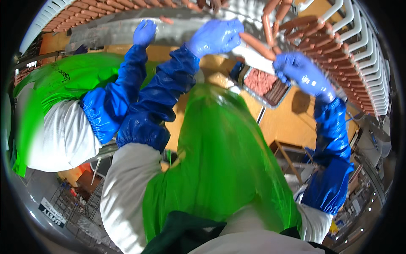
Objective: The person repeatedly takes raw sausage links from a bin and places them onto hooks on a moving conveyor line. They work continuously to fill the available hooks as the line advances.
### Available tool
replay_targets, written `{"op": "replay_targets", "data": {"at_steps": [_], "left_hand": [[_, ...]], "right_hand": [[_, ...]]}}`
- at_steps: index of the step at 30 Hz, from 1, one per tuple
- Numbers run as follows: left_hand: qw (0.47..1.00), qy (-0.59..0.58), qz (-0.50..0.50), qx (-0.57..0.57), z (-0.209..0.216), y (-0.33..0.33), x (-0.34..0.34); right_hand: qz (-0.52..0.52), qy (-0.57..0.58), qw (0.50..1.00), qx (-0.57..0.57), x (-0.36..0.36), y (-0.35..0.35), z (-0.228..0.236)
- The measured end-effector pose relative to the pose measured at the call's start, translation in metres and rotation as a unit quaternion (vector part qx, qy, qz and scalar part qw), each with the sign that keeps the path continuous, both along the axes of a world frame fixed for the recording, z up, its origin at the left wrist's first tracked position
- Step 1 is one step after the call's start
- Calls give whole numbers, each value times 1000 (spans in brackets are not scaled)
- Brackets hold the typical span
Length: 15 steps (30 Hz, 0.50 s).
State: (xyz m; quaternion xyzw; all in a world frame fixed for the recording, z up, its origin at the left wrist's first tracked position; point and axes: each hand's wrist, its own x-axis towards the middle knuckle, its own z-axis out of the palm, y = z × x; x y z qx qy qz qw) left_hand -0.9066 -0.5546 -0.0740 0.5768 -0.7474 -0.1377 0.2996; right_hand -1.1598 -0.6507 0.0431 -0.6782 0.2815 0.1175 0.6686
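A reddish-brown sausage link (257, 46) stretches between my two blue-gloved hands at the metal work surface (182, 26). The fingers of my left hand (218, 38) are closed at its left end. My right hand (302, 75) closes around the chain near the link's other end, though its fingertips are partly hidden. More linked sausages (268, 27) rise from beside my right hand. A long white piece (256, 59), whose kind I cannot make out, lies just below the link.
Sausage chains (334, 51) hang from curved white hooks (367, 51) along the right. More sausages (84, 16) line the upper left. A container of pink ground meat (261, 81) stands below the surface. At left, a co-worker's gloved hand (145, 33) is near a pink scrap (166, 20).
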Motion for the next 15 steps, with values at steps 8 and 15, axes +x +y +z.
{"op": "replay_targets", "data": {"at_steps": [8, 15], "left_hand": [[990, -60, 21, 124, -164, -12, 4], [916, 230, 217, -246, -76, -31, -125]], "right_hand": [[-51, -7, 996, -79, -61, -14, -50], [-88, -90, 985, -115, -119, -11, -71]]}}
